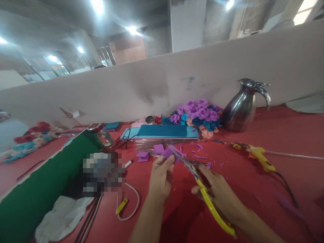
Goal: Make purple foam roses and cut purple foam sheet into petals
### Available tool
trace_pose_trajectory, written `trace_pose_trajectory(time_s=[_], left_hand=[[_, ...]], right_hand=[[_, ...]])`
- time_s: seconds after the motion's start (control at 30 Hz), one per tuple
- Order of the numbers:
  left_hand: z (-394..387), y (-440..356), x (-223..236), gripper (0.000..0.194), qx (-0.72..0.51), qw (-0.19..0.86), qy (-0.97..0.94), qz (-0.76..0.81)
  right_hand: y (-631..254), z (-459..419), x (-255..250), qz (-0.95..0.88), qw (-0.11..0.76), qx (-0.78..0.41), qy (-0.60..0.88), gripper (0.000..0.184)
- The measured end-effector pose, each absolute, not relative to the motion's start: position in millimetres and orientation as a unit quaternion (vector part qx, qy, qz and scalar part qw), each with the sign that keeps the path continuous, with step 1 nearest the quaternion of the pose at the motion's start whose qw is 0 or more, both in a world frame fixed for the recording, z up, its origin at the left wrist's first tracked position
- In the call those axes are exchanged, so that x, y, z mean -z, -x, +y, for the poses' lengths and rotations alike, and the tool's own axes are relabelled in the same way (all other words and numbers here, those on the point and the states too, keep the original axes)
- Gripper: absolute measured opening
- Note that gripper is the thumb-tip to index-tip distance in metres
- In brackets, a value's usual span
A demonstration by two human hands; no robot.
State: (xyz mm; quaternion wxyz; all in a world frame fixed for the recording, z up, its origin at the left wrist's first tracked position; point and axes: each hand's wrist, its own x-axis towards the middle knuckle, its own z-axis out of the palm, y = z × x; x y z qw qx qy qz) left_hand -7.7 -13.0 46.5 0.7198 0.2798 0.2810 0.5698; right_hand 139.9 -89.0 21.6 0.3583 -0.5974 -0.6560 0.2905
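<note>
Between the thumb and fingers of my left hand [162,173] is a small piece of purple paper [168,152]. My right hand [215,185] grips a pair of scissors [206,199] with yellow handles, one handle sticking out below the hand. The metal blades point up and left, and their tips lie against the purple paper. Purple scraps [199,147] are scattered just beyond the blades. To the left of the held piece lie folded purple paper squares [143,156].
Behind the hands lie blue paper sheets [167,131], eyeglasses [127,137] and a heap of paper flowers [201,111]. A steel jug [239,109] and a yellow glue gun [260,157] stand and lie at right. Leftward are a glass jar [105,136] and a green divider [48,172].
</note>
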Motion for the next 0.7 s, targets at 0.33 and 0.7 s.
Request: trace_pose_trajectory(time_s=[0.33, 0.7], left_hand=[[-12, 9, -47, 0.009, -0.57, 0.722, -0.282, 0.274], [-5, 21, -46, 0.016, -0.582, 0.715, -0.24, 0.306]], right_hand=[[-143, -94, -16, -0.659, 0.324, -0.285, 0.616, 0.021], [-149, -93, -19, -0.644, 0.363, -0.238, 0.63, 0.016]])
